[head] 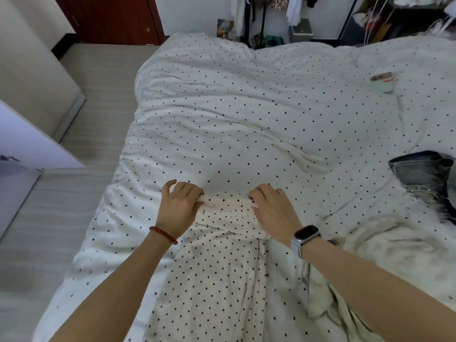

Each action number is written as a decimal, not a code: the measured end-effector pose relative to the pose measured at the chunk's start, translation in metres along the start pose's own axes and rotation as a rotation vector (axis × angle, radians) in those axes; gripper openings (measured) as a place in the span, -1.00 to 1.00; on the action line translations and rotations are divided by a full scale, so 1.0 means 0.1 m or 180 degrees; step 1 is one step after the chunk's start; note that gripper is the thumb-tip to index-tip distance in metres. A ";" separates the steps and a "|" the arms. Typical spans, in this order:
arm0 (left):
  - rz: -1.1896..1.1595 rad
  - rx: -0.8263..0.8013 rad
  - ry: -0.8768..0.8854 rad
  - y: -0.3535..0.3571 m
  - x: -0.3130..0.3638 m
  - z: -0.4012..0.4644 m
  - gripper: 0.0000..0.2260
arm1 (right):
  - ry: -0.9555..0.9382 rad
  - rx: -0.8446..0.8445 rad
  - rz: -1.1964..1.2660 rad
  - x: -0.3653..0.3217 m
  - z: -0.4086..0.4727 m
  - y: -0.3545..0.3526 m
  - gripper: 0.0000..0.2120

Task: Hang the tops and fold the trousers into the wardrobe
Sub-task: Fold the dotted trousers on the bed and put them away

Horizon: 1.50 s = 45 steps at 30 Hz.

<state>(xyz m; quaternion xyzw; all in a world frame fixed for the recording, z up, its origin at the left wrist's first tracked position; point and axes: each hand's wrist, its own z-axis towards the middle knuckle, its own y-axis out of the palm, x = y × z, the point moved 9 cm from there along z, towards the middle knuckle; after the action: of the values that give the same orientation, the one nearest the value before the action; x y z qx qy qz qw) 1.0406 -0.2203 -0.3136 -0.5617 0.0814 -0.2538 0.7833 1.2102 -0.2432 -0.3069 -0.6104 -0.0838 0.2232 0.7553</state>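
Where the floor (81, 134) meets the left edge of the view, a pale wardrobe panel (29, 144) stands beside the bed, and a dark red door (111, 18) closes the far corner. Right of these, the dotted quilt (246, 107) covers the whole bed. On its near part lie the cream dotted trousers (217, 280), running from the bottom edge up to a folded top end between the two hands. At that folded end the left hand (179, 206), a red bead bracelet (163, 235) at its wrist, has its fingers curled over the cloth's left corner, thumb spread out to the side. Just across the fold, the right hand (274, 211), with a dark watch (306, 234) on its wrist, bends its fingers down onto the right corner and pinches the cloth there. Beyond them, against the far wall, clothes (283, 6) hang on a rack. Further right, a phone (381, 76) rests on a small pale thing on the quilt, well apart from the hands. Near the right edge lies a crumpled pair of jeans (424, 174), with a fluffy white throw (394, 243) beneath and in front of it.
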 end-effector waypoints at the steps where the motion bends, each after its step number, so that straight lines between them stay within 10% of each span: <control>1: 0.0014 0.0053 0.0119 -0.01 0.02 -0.14 -0.84 | -0.0132 0.0014 0.0021 -0.10 -0.09 -0.01 -0.62; 8: -0.0035 0.0028 0.0480 0.01 0.24 -0.99 -0.90 | -0.0882 0.0056 0.0097 -0.61 -0.77 0.15 -0.54; 13: -0.0018 -0.0320 0.0543 0.21 0.38 -1.41 -0.84 | -0.1041 -0.0276 0.0059 -0.78 -1.15 0.46 -0.92; 19: -0.0516 -0.1419 0.0338 0.51 0.41 -1.69 -0.84 | -0.0857 -0.1148 -0.0046 -0.75 -1.48 0.84 -0.75; 26: -0.0320 -0.1359 -0.0263 0.52 0.17 -0.86 -0.66 | 0.0386 -0.0432 0.0282 -0.21 -0.72 0.47 -0.71; 30: -0.0382 -0.2539 -0.0736 1.02 0.03 -0.62 -0.57 | 0.1497 -0.2037 0.1079 0.15 -0.61 1.04 -0.59; 35: 0.0208 -0.3261 -0.0586 1.30 -0.07 -0.59 -0.36 | 0.1520 -0.2513 0.0924 0.18 -0.61 1.29 -0.55; 45: -0.0229 -0.2351 -0.0772 0.74 -0.14 -0.08 -0.77 | 0.1054 -0.2036 0.0844 0.15 -0.14 0.76 -0.65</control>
<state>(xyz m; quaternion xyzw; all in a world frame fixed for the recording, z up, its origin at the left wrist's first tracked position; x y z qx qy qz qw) 1.0480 -0.2025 -0.3872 -0.8342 0.0543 -0.1665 0.5229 1.2113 -0.2374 -0.3859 -0.8486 0.0535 0.1800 0.4946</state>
